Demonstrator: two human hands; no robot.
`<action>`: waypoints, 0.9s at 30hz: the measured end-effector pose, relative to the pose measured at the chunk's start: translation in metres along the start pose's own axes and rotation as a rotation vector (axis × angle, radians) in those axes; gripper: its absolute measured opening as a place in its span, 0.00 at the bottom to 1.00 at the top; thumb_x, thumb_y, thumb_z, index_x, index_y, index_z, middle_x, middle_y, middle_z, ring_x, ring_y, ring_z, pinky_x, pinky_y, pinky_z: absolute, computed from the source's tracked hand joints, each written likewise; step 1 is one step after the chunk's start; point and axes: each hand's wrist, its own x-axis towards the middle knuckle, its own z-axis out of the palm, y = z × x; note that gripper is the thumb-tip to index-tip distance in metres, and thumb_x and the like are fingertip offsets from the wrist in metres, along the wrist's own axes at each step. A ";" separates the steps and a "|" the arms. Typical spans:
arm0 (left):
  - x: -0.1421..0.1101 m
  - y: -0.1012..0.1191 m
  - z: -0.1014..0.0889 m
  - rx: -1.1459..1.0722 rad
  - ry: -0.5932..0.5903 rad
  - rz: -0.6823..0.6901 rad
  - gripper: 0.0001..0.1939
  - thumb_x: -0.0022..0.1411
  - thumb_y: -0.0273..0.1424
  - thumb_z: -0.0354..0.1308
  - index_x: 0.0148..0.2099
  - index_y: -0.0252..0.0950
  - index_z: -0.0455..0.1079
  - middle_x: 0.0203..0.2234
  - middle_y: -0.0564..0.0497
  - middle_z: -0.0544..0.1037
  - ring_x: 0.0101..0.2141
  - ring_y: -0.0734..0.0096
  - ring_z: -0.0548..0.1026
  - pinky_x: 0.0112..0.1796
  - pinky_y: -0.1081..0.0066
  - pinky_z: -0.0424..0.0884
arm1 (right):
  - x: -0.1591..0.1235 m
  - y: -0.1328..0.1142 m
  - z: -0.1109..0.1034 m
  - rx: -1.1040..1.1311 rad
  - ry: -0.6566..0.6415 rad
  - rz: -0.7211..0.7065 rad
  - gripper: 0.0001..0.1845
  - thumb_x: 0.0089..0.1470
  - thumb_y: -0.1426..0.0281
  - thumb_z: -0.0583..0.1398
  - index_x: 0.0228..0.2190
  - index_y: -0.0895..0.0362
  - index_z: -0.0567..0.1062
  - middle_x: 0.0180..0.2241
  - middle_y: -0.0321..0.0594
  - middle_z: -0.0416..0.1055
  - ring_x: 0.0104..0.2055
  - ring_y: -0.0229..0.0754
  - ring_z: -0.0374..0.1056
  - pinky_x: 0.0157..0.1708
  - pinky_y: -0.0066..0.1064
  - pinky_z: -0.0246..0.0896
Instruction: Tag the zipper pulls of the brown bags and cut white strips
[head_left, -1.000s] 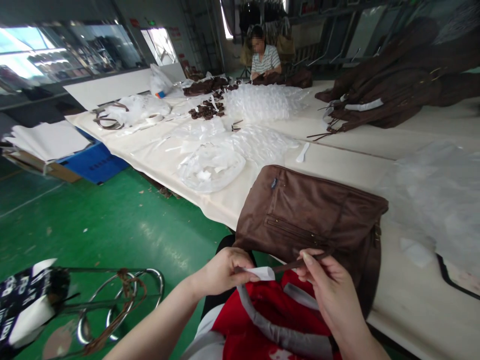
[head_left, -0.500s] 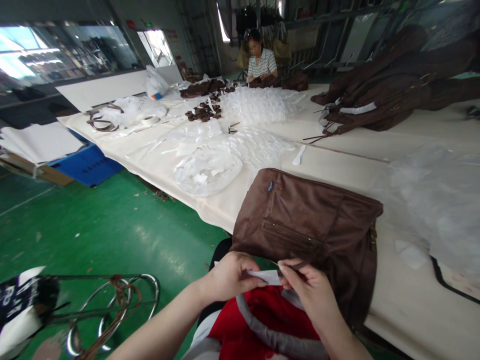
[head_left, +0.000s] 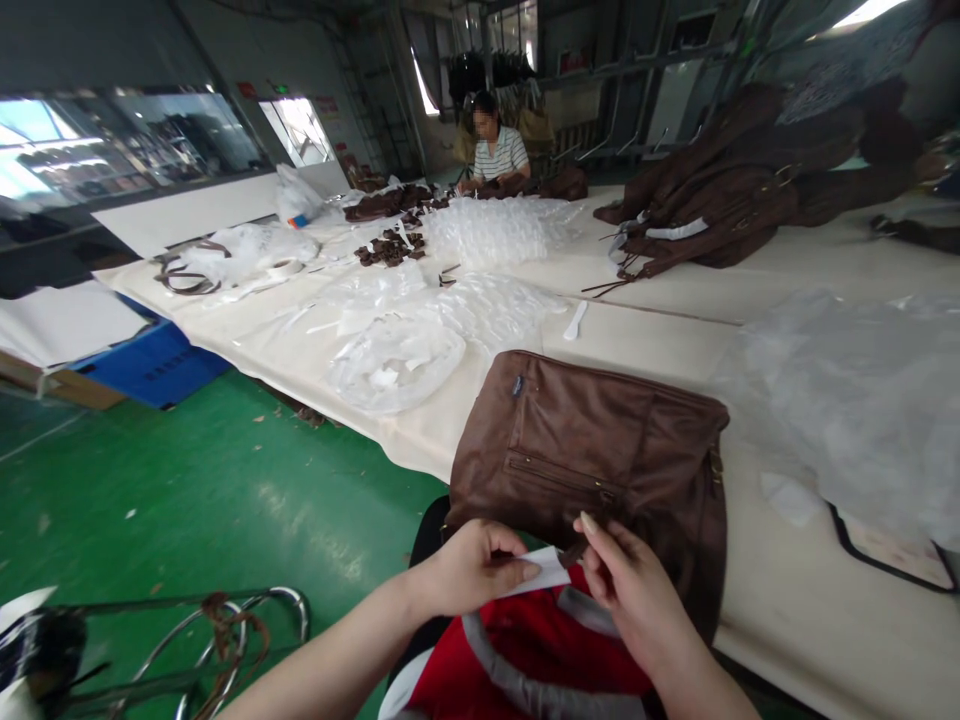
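Workshop, green floor (head_left: 300, 510), long pale table (head_left: 652, 345) running away from the wearer. At the far end a co-worker (head_left: 501, 152) in a striped top is seated behind brown pieces. More brown bags (head_left: 720, 215) are piled on the right of the table; clear plastic sheeting (head_left: 862, 400) is spread nearer, on the same side.

Brown bag (head_left: 574, 425) is laid on the near table edge, its lower part hanging over toward the lap. White slip (head_left: 553, 567) and brown strap (head_left: 573, 553) are held in front of it, above the red apron (head_left: 450, 680).

Left hand (head_left: 476, 568): closed, slip clamped between thumb and bent fingers. Right hand (head_left: 630, 575): thumb and index nearly together, strap apparently pinched, other fingers curled; exact contact partly covered. Whether the slip is wrapped around the strap or just laid against it can't be told, nor whether the strap is joined to the bag.

Risks, as judged: slip could be creased or torn if pulled against the strap, since it looks thin. Strap could be lost from the right hand if the pinch is only at the tips. Bag could be dragged off the edge if its overhang is knocked or caught by a forearm.
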 end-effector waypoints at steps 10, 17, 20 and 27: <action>0.013 0.015 -0.005 0.409 0.085 0.112 0.22 0.66 0.37 0.50 0.21 0.33 0.62 0.22 0.55 0.62 0.26 0.77 0.62 0.28 0.75 0.57 | 0.002 -0.005 -0.016 -0.479 -0.181 -0.071 0.20 0.52 0.51 0.58 0.31 0.56 0.72 0.22 0.34 0.72 0.19 0.35 0.67 0.17 0.24 0.58; 0.025 0.012 0.000 0.332 -0.020 -0.086 0.25 0.64 0.43 0.48 0.19 0.35 0.55 0.16 0.59 0.51 0.19 0.80 0.50 0.20 0.74 0.48 | -0.003 -0.022 -0.036 -0.955 0.119 -0.543 0.14 0.55 0.61 0.56 0.40 0.53 0.74 0.35 0.42 0.76 0.27 0.40 0.72 0.26 0.29 0.66; 0.034 0.016 0.003 0.345 -0.012 -0.083 0.24 0.63 0.42 0.49 0.19 0.35 0.53 0.16 0.59 0.50 0.19 0.79 0.51 0.20 0.74 0.47 | 0.002 -0.021 -0.040 -0.983 0.073 -0.651 0.19 0.56 0.67 0.53 0.49 0.52 0.72 0.41 0.43 0.74 0.32 0.41 0.72 0.30 0.31 0.68; 0.058 0.031 0.015 0.342 0.032 -0.071 0.22 0.60 0.40 0.52 0.18 0.35 0.54 0.17 0.59 0.49 0.20 0.79 0.50 0.21 0.74 0.46 | 0.017 -0.006 -0.049 -0.916 0.168 -0.593 0.22 0.55 0.67 0.52 0.50 0.58 0.70 0.39 0.45 0.75 0.31 0.42 0.72 0.32 0.35 0.69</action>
